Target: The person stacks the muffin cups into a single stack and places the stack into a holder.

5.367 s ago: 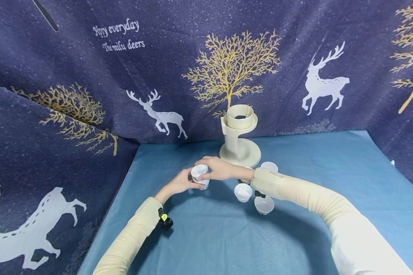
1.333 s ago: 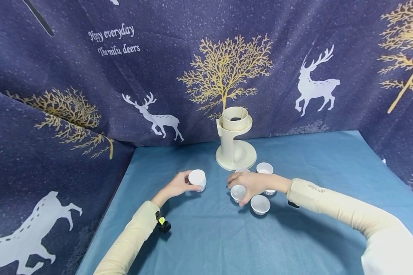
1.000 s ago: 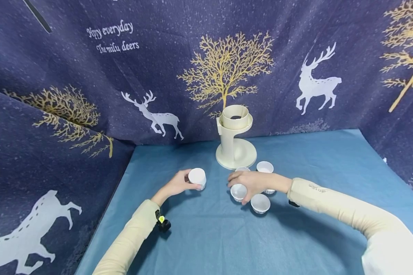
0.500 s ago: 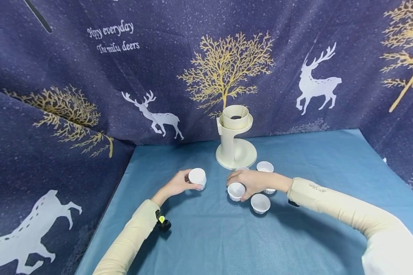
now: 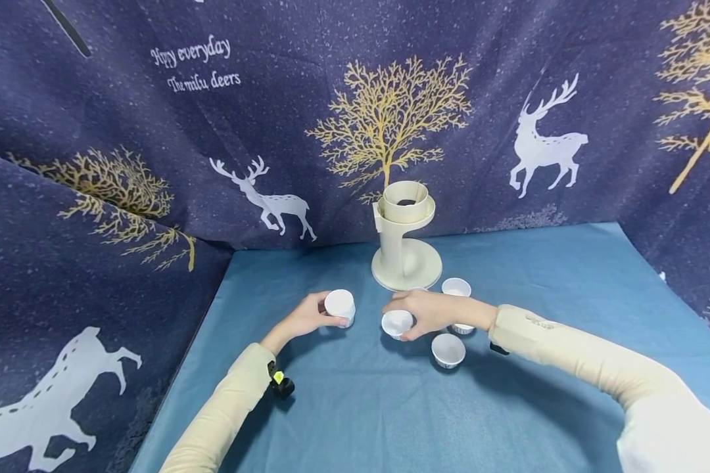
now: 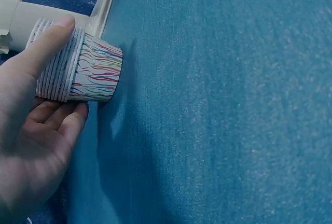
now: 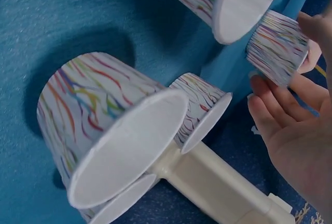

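In the head view my left hand [image 5: 307, 317] grips a nested stack of white paper cups [image 5: 340, 305] on the left of the table. The left wrist view shows several rims under the thumb and coloured wavy lines on the lowest cup's wall. My right hand [image 5: 428, 312] holds a single paper cup [image 5: 398, 323], mouth up, a short way right of the stack. In the right wrist view that same striped cup [image 7: 277, 45] sits between thumb and fingers. Other paper cups stand singly around the right hand: one in front [image 5: 448, 350], one behind [image 5: 456, 287], others partly hidden by the hand and wrist.
A cream stand [image 5: 394, 253] with a round base rises at the back of the table, an open cylinder [image 5: 405, 200] set in its top ring. Blue cloth [image 5: 355, 407] covers the table. A dark curtain [image 5: 272, 118] printed with deer and trees hangs behind.
Earlier both hands were at the stack; the right hand then went over to the single cups. Within the last second it has shifted left with one cup. The left hand stays on the stack.
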The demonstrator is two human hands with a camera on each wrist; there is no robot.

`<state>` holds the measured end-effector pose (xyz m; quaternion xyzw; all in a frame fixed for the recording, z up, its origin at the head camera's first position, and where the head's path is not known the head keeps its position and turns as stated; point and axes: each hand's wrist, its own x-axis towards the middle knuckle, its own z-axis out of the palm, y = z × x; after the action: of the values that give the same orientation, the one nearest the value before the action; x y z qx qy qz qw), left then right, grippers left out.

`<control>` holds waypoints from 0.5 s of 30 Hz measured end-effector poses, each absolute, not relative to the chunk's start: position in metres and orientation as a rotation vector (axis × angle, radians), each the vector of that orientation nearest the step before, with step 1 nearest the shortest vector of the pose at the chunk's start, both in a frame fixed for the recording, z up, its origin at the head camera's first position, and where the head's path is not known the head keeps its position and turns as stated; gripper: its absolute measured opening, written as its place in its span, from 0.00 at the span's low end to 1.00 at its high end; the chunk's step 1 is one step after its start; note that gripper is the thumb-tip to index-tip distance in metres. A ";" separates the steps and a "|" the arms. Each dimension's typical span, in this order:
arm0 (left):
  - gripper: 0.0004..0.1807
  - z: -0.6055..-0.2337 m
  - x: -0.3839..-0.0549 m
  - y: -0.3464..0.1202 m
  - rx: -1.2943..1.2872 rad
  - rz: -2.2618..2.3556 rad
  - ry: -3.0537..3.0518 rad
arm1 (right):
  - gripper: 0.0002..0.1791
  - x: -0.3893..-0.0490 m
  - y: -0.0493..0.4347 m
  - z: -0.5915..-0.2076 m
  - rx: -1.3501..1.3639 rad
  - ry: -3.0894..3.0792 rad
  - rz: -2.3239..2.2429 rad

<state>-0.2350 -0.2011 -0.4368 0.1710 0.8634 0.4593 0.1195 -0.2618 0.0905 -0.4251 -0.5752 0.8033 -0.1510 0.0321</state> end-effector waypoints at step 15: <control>0.30 -0.440 -0.236 -0.203 0.475 1.356 2.508 | 0.27 -0.269 0.082 -0.433 -1.705 2.491 -0.737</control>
<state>-0.2356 -0.2030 -0.4398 0.1629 0.8610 0.4653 0.1253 -0.2693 0.0821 -0.4328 -0.5485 0.8017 -0.2370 0.0171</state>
